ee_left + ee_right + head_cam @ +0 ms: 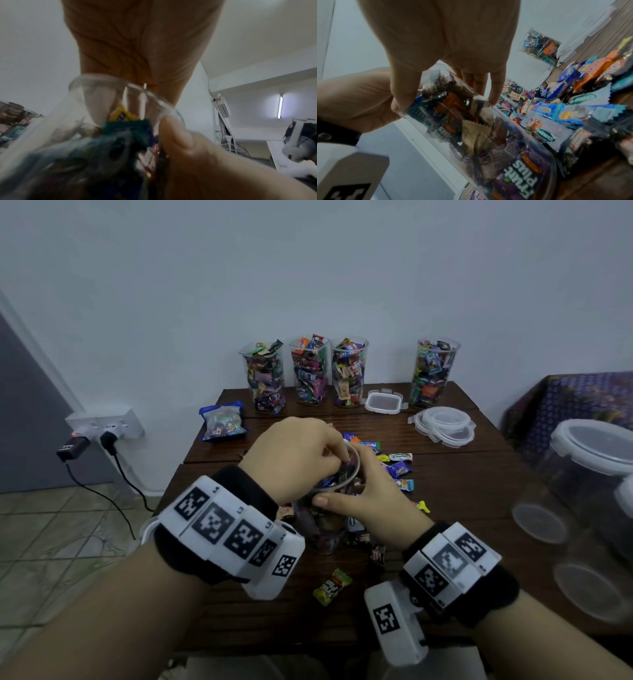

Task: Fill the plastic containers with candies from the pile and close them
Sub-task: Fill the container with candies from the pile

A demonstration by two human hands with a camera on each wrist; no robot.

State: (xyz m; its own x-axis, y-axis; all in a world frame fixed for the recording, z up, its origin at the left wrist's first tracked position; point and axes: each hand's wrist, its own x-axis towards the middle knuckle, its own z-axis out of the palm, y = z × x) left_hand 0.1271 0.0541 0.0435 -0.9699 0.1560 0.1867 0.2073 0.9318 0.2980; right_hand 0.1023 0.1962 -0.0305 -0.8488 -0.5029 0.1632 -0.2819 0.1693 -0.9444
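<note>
In the middle of the head view, the right hand [373,501] had its fingers [494,89] and thumb curled round the rim of a tall clear plastic container [329,508] on the dark wooden counter [462,494]. It looked nearly full. The left hand [294,450] reached into its mouth with fingers [101,102] bent onto the sweets; whether they pinched one could not be told.

At the top of the frame four more clear containers full of candies [310,371] stood open, so their filling looked done. The round clear lids [445,424] lay at the upper right, not on yet. A pile of loose wrapped candies [394,463] lay just right of the hands. Empty clear containers [582,508] waited at the right edge.
</note>
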